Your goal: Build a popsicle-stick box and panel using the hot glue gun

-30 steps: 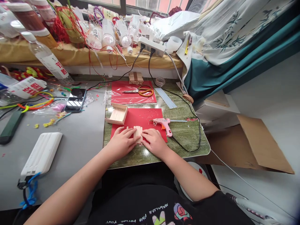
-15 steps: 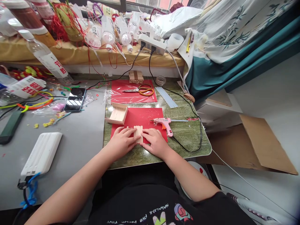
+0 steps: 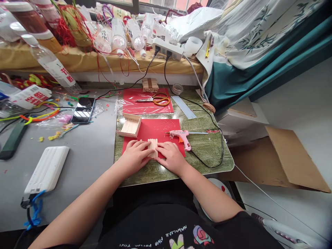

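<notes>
A row of several wooden craft sticks (image 3: 153, 144) lies side by side near the front edge of a red sheet (image 3: 158, 128). My left hand (image 3: 135, 154) presses the row from the left, its fingers partly over the wood. From the right, my right hand (image 3: 171, 156) grips the same sticks with thumb and fingertips. Part of the row is hidden under my fingers. Beyond my left hand stands a small open box made of craft sticks (image 3: 130, 126). A pink hot glue gun (image 3: 182, 136) lies on its side past my right hand, a glue stick in its back.
Scissors (image 3: 158, 99) and a banded bundle of craft sticks (image 3: 150, 85) rest on a wrapped red pack (image 3: 129, 106). Spare glue sticks (image 3: 183, 107) lie to the right. The glue gun's black cord (image 3: 222, 145) loops along the right edge. A phone (image 3: 83, 110) and power bank (image 3: 47, 169) lie left.
Both hands stay at the row of craft sticks with hardly any movement. The whole view has shifted very slightly.
</notes>
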The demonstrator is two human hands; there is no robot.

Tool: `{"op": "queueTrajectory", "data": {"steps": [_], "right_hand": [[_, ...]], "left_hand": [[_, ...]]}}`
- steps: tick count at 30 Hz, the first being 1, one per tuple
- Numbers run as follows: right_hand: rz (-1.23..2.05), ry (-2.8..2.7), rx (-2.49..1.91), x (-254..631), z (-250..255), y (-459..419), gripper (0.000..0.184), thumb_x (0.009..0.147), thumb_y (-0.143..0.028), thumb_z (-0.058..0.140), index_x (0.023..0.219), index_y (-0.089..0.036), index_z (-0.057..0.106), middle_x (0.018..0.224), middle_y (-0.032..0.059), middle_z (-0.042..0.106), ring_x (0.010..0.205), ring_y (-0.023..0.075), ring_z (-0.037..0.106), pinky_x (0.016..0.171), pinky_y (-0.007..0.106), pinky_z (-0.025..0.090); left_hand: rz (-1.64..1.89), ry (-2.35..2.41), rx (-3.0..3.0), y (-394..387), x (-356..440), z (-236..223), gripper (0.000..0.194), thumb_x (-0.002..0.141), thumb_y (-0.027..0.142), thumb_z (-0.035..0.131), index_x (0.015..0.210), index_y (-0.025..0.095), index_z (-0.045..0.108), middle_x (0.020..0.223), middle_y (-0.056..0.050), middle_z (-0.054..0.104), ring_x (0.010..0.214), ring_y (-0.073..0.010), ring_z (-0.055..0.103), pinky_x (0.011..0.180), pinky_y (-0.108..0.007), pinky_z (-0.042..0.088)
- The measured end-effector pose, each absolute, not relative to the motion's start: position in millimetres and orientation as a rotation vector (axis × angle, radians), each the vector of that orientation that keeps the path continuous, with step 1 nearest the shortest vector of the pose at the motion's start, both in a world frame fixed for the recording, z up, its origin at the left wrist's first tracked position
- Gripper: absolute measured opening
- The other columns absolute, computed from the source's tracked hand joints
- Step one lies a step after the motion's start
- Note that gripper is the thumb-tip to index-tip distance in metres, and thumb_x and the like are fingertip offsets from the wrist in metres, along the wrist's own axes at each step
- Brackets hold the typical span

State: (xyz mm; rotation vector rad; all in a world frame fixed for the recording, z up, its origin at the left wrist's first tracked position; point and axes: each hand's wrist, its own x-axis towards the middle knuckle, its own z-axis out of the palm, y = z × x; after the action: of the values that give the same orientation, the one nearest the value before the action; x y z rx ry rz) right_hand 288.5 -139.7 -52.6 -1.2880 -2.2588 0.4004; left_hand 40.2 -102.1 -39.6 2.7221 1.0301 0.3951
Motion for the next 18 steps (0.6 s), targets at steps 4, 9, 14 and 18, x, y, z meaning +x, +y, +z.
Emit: {"op": "queueTrajectory", "data": {"steps": [4,9,14,18], "right_hand": [[0.380,-2.290,-1.249,289,-52,-141,0.036,0.101,-0.042,0.069,0.131,-0.022,0.072,0.142,0.0135,0.067,0.125,0.0327,0.059,0.104,0.052,0.047],[0.383,-2.309,-1.254,288,-51,-140,0.033,0.102,-0.035,0.066,0.132,-0.023,0.072,0.143,0.0129,0.067,0.125,0.0315,0.059,0.104,0.052,0.047],[0.410,-2.286,-1.302,282,-49,-136,0.031,0.102,-0.035,0.067,0.130,-0.023,0.074,0.144,0.0111,0.067,0.122,0.0310,0.058,0.104,0.052,0.046],[0.446,-2.245,-1.337,276,-49,-132,0.030,0.101,-0.035,0.068,0.129,-0.023,0.074,0.144,0.0089,0.068,0.119,0.0308,0.057,0.105,0.052,0.047]], "left_hand": [[0.414,1.032,2.735,-101,39,-41,0.028,0.103,0.036,0.057,0.124,0.033,0.074,0.146,-0.010,0.064,0.127,-0.0335,0.062,0.112,-0.057,0.039],[0.432,0.989,2.772,-96,36,-39,0.026,0.105,0.039,0.056,0.122,0.035,0.075,0.144,-0.008,0.066,0.126,-0.0312,0.064,0.110,-0.055,0.039],[0.435,0.994,2.749,-90,33,-38,0.025,0.104,0.039,0.057,0.120,0.036,0.076,0.142,-0.007,0.068,0.125,-0.0294,0.065,0.110,-0.054,0.038],[0.429,1.033,2.726,-86,29,-41,0.026,0.104,0.042,0.057,0.120,0.036,0.077,0.143,-0.007,0.068,0.126,-0.0302,0.064,0.111,-0.054,0.038]]}}
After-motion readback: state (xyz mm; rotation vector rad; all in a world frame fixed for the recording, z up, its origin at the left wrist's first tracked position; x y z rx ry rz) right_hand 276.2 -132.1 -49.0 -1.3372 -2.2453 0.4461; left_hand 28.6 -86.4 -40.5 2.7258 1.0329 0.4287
